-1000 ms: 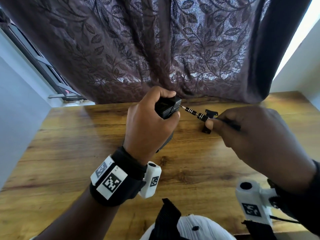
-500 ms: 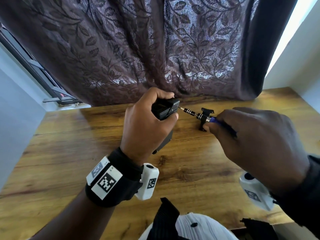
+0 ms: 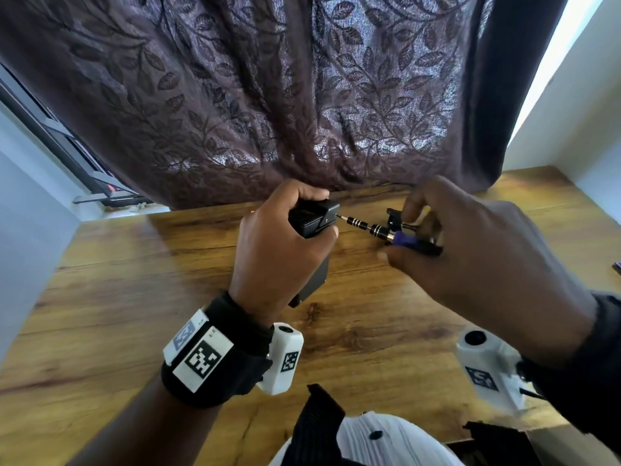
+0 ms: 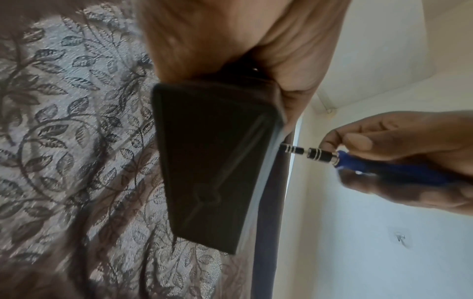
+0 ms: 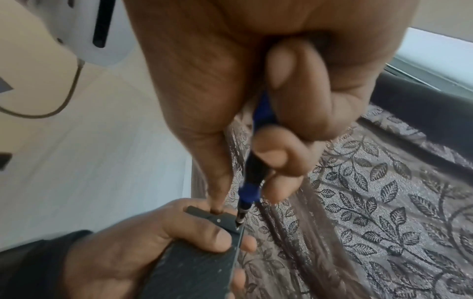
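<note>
Twisting screwdriver (image 3: 379, 230) against black box (image 3: 312, 220) end | left hand (image 3: 279, 253) fingers wrapping it | right hand (image 3: 487, 264) fingers pinching handle | next: steady, straight twist

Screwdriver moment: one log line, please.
left hand: grips black box | right hand: holds screwdriver | contact: tip against box end

Wooden table (image 3: 134, 297); purple leaf-patterned curtain (image 3: 268, 95) behind; pale walls (image 3: 588, 112); daylight at right edge.

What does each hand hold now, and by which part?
The left hand grips the black box around its upper part. The right hand holds the screwdriver by its blue handle, its tip at the box's edge.
</note>
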Action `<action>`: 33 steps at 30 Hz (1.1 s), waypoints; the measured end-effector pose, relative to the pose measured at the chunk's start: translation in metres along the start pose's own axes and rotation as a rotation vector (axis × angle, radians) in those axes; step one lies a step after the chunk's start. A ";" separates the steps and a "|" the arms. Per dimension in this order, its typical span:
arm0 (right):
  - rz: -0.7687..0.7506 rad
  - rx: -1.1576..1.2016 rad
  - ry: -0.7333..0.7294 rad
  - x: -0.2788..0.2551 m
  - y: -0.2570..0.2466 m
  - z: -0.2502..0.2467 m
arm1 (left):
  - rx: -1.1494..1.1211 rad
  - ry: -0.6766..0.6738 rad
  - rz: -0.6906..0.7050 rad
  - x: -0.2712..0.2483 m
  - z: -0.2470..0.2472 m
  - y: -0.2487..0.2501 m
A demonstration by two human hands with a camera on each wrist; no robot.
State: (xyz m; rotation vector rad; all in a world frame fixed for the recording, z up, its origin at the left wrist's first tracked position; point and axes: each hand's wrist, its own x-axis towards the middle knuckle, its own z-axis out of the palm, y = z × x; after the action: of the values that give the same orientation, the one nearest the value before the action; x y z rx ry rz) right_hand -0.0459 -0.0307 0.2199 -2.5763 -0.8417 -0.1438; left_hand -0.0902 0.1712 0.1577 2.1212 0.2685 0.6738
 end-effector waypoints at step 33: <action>0.174 0.466 -0.237 0.004 0.021 0.004 | 0.036 -0.088 0.007 -0.002 0.002 -0.006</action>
State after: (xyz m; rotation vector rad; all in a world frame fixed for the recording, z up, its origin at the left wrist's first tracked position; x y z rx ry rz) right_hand -0.0305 -0.0425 0.2094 -2.2300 -0.6327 0.3735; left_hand -0.0905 0.1723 0.1512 2.1809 0.2261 0.5819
